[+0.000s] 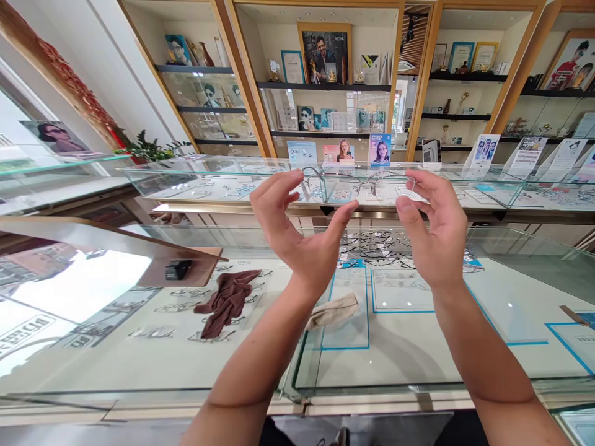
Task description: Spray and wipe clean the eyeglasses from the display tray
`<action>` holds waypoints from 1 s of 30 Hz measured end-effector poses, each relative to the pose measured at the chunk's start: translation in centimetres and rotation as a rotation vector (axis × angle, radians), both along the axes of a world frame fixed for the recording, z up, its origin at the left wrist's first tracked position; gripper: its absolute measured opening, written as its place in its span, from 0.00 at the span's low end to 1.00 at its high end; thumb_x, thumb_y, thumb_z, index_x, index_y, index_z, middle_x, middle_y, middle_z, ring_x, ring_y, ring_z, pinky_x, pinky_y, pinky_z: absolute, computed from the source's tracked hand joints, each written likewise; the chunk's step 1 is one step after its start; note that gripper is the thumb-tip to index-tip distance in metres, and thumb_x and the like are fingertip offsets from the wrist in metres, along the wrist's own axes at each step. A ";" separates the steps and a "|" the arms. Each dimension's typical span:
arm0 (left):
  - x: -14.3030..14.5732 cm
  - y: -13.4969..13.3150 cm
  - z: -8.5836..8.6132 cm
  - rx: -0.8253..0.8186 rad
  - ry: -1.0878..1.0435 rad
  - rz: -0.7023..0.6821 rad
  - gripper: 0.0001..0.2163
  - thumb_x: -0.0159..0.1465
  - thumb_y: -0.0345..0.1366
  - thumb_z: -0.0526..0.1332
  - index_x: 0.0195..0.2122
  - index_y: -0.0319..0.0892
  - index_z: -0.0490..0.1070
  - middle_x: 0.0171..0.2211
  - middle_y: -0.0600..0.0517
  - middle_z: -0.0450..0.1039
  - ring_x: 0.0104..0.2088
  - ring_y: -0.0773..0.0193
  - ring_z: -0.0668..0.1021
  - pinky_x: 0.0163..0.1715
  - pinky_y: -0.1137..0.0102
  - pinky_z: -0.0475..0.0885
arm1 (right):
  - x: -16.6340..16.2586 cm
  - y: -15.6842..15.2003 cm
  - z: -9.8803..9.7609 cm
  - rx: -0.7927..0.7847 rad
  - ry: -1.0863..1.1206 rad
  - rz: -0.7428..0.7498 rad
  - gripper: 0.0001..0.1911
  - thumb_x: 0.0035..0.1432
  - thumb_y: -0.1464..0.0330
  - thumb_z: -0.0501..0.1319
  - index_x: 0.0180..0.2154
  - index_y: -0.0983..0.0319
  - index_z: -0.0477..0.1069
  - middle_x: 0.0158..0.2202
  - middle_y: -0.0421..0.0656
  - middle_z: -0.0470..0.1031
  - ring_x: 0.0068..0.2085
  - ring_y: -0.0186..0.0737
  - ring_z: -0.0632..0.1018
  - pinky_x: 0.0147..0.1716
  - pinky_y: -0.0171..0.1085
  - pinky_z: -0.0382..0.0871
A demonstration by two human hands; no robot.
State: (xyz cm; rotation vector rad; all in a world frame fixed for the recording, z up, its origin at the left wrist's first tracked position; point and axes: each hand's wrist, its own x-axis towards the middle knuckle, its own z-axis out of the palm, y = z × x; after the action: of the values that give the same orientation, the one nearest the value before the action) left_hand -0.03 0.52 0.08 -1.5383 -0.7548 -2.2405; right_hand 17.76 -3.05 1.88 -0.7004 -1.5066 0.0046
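Note:
A pair of thin-rimmed eyeglasses is held up in front of me, above the glass counter. My left hand has its fingertips at the left end of the glasses, its thumb spread below the frame. At the right end, my right hand grips the glasses between its fingers and thumb. Fine parts of the frame blend into the display behind. Below my hands, a crumpled brown cloth and a beige folded cloth lie on the glass counter.
Several eyeglasses are displayed inside the near counter. A mirror-like panel with a wooden edge stands at left. Beyond is another glass showcase with cards on it. Wooden shelves line the back wall.

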 end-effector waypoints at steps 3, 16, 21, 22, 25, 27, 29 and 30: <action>0.0 0.8 -0.1 0.039 0.007 -0.053 0.30 0.58 0.52 0.74 0.57 0.53 0.66 0.55 0.48 0.70 0.60 0.48 0.75 0.59 0.51 0.73 | 0.1 -0.1 0.1 0.006 0.048 0.044 0.13 0.73 0.58 0.58 0.54 0.50 0.74 0.56 0.44 0.79 0.57 0.46 0.80 0.52 0.48 0.80; 0.4 2.3 -0.7 0.069 0.005 -0.071 0.32 0.61 0.57 0.70 0.61 0.54 0.61 0.57 0.46 0.69 0.63 0.47 0.76 0.59 0.51 0.74 | -0.1 -0.3 0.6 0.020 0.165 0.088 0.13 0.72 0.55 0.59 0.48 0.52 0.78 0.50 0.44 0.82 0.55 0.47 0.82 0.55 0.52 0.81; 0.3 2.3 -0.7 0.032 0.008 -0.102 0.32 0.61 0.56 0.71 0.62 0.54 0.62 0.58 0.46 0.70 0.62 0.48 0.77 0.60 0.52 0.75 | -0.2 0.0 0.3 0.003 0.135 0.123 0.13 0.73 0.57 0.56 0.50 0.52 0.76 0.51 0.43 0.82 0.53 0.45 0.84 0.56 0.51 0.81; 0.3 2.3 -0.6 0.020 0.012 -0.112 0.33 0.61 0.55 0.71 0.62 0.54 0.62 0.58 0.46 0.70 0.62 0.48 0.77 0.61 0.52 0.75 | -0.2 0.0 0.2 -0.002 0.137 0.141 0.13 0.74 0.57 0.56 0.50 0.52 0.76 0.51 0.43 0.82 0.52 0.44 0.84 0.56 0.50 0.81; 0.3 2.2 -0.6 0.004 0.020 -0.159 0.32 0.61 0.55 0.71 0.62 0.53 0.62 0.59 0.46 0.70 0.63 0.49 0.76 0.63 0.52 0.73 | -0.4 0.2 0.1 -0.014 0.144 0.188 0.14 0.75 0.57 0.54 0.52 0.52 0.75 0.51 0.43 0.82 0.51 0.43 0.85 0.54 0.50 0.82; 0.3 2.2 -0.6 -0.002 0.024 -0.194 0.31 0.62 0.54 0.71 0.61 0.54 0.62 0.60 0.46 0.70 0.63 0.49 0.76 0.64 0.52 0.73 | -0.4 0.3 0.0 -0.025 0.149 0.205 0.15 0.75 0.56 0.54 0.53 0.52 0.74 0.51 0.44 0.82 0.51 0.44 0.85 0.54 0.51 0.82; 0.3 2.2 -0.7 -0.024 0.028 -0.213 0.31 0.62 0.54 0.71 0.62 0.54 0.62 0.61 0.46 0.69 0.65 0.48 0.74 0.65 0.51 0.72 | -0.4 0.3 0.0 -0.039 0.169 0.221 0.15 0.74 0.55 0.54 0.53 0.52 0.74 0.50 0.45 0.83 0.51 0.45 0.85 0.55 0.51 0.82; 0.3 2.2 -0.7 -0.039 0.029 -0.216 0.31 0.61 0.54 0.71 0.62 0.54 0.62 0.61 0.46 0.69 0.65 0.48 0.74 0.65 0.51 0.71 | -0.4 0.4 0.0 -0.046 0.183 0.230 0.15 0.74 0.55 0.55 0.52 0.53 0.75 0.49 0.45 0.83 0.51 0.45 0.85 0.55 0.52 0.81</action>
State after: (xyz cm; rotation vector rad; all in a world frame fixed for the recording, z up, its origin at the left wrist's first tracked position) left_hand 0.29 2.69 -0.66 -1.7413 -0.6551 -2.3609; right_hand 17.35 -2.68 1.84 -0.5449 -1.4065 0.2712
